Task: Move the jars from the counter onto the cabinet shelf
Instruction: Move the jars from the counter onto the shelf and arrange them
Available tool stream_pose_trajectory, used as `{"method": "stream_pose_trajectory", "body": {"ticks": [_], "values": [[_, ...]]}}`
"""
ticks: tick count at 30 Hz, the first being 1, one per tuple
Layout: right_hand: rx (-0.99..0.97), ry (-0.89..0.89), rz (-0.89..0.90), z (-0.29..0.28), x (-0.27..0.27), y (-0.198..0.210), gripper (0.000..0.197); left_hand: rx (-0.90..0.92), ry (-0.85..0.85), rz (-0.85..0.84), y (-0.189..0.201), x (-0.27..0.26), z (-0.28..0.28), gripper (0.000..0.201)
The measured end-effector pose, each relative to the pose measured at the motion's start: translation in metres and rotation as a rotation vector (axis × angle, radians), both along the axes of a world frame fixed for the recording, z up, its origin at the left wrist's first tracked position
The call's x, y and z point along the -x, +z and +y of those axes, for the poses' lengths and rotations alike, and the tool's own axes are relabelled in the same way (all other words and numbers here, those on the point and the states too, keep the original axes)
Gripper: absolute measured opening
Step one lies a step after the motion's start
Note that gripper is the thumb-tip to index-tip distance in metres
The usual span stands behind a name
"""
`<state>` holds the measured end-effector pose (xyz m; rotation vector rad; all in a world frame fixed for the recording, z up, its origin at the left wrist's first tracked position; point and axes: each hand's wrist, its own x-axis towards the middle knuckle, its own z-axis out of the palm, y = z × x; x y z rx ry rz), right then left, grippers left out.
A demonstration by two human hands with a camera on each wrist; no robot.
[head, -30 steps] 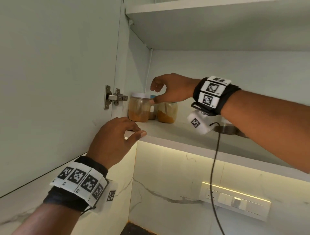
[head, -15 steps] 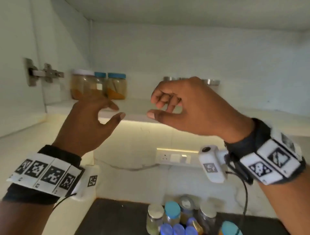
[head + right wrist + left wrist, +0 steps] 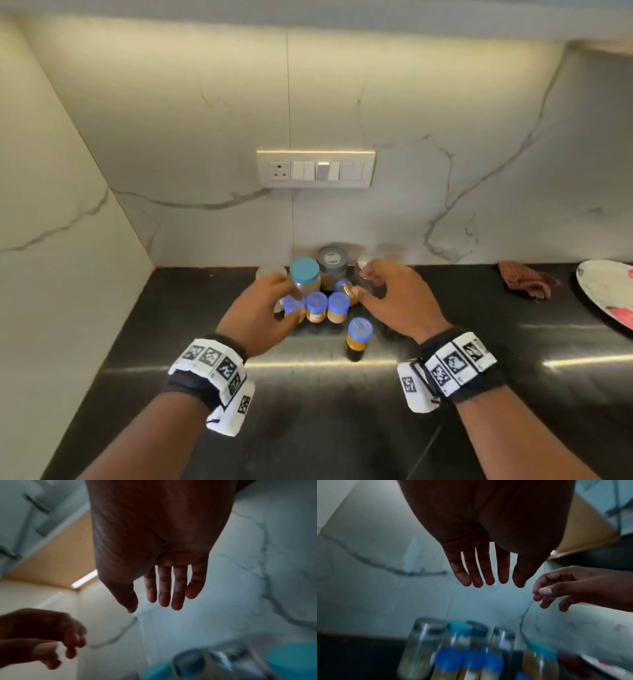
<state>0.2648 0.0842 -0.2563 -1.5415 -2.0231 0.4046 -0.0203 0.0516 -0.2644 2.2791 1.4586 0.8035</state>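
Observation:
Several jars stand in a cluster at the back of the black counter (image 3: 308,411): a teal-lidded jar (image 3: 304,274), a grey-lidded jar (image 3: 331,262) and small blue-lidded jars (image 3: 317,305). One small blue-lidded jar (image 3: 359,334) stands apart in front. My left hand (image 3: 287,299) hovers over the cluster's left side and hides part of it. My right hand (image 3: 361,282) hovers over its right side. In the wrist views the left hand's fingers (image 3: 488,580) and the right hand's fingers (image 3: 164,599) are straight and hold nothing. The cabinet shelf is out of view.
A switch panel (image 3: 315,169) sits on the marble backsplash above the jars. A side wall (image 3: 51,240) closes the counter on the left. A reddish cloth (image 3: 527,279) and a white plate (image 3: 606,291) lie at the right.
My view has dropped from the cabinet shelf to the counter. Both hands have come down from the shelf, empty, to just above the jar cluster.

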Motion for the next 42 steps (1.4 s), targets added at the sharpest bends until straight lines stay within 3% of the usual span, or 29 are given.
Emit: {"method": "stream_pose_trajectory", "body": {"ticks": [5, 10, 14, 16, 20, 27, 32, 38, 42], "values": [[0.026, -0.192, -0.033, 0.024, -0.039, -0.081, 0.059, 0.181, 0.031, 0.134, -0.068, -0.005, 0.022, 0.046], [0.116, -0.425, -0.018, 0.053, -0.067, -0.106, 0.094, 0.202, 0.238, 0.194, -0.08, 0.012, 0.082, 0.072], [0.309, -0.412, 0.059, 0.061, -0.086, -0.127, 0.106, 0.331, 0.359, 0.337, -0.093, 0.02, 0.118, 0.099], [0.298, -0.402, 0.16, 0.062, -0.089, -0.136, 0.102, 0.389, 0.36, 0.355, -0.101, 0.019, 0.128, 0.095], [0.279, -0.402, 0.197, 0.064, -0.084, -0.142, 0.099, 0.336, 0.399, 0.205, -0.106, 0.019, 0.139, 0.078], [0.267, -0.345, 0.202, 0.069, -0.07, -0.147, 0.105, 0.368, 0.402, 0.027, -0.12, 0.016, 0.133, 0.081], [0.247, -0.367, 0.219, 0.071, -0.066, -0.149, 0.104, 0.357, 0.416, 0.029, -0.117, 0.015, 0.128, 0.081], [0.215, -0.324, 0.176, 0.062, -0.075, -0.126, 0.104, 0.234, 0.354, 0.083, -0.093, 0.015, 0.104, 0.083], [0.095, -0.314, 0.269, 0.045, -0.068, -0.091, 0.108, 0.103, 0.315, 0.045, -0.053, 0.014, 0.085, 0.083]]}}
